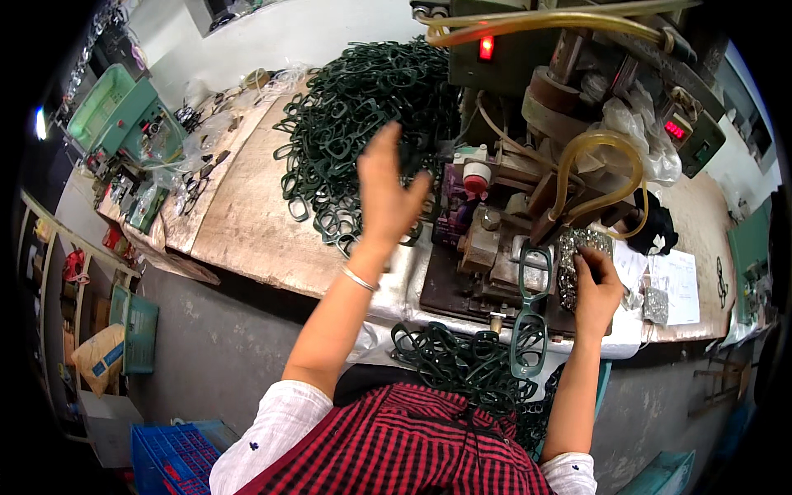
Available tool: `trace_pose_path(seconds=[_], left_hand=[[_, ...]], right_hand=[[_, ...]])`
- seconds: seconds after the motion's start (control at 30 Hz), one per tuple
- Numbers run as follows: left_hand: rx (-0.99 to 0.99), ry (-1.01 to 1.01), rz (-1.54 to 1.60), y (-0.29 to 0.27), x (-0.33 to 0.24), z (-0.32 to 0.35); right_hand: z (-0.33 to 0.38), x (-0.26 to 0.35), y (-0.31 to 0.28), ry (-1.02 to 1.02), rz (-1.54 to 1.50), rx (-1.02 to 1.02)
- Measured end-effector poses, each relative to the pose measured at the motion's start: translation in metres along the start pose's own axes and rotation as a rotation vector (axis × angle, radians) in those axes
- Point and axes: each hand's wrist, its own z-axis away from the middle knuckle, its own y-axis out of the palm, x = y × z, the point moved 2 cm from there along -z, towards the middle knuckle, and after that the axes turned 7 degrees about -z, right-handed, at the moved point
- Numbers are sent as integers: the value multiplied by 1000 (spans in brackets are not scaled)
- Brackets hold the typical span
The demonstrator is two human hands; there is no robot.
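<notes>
- The left hand [388, 194] was raised above the worn wooden tabletop [247, 223], its fingers [381, 144] spread wide and nothing held in them; it was seen just in front of the large heap of dark green plastic frame pieces [355, 107].
- The right hand [596, 290] was laid at the front of the small bench machine [503, 247], its fingers [587, 262] bent onto a cluster of small silvery metal parts [577, 247]; whether one part was pinched could not be told.
- A single dark green frame piece [530, 318] was seated upright on the machine's front, just beside the right hand, with its lower end overhanging the tabletop edge.
- A second pile of green frame pieces [462, 363] was gathered in the lap, below that edge.
- For good work, it was judged that the seated piece should be kept square on its fixture while a metal part is placed, and the free hand kept away from the machine's moving parts.
- Open room was left mainly to the left of the machine; yellowish hoses [594, 165] and a paper sheet [676, 285] crowded the right.
</notes>
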Motion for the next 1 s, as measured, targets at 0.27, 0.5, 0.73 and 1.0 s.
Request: trace_pose_path(seconds=[0.27,0.5,0.73,1.0], left_hand=[[249,60,-254,-2,43,-8],[435,-61,-547,41,77,11],[56,-430,824,-46,-10,-10],[150,49,971,-62,-125,-41]], right_hand=[[37,16,-38,-53,4,-8],[8,73,41,57,-430,205],[12,78,50,60,-568,141],[25,103,46,157,-662,168]])
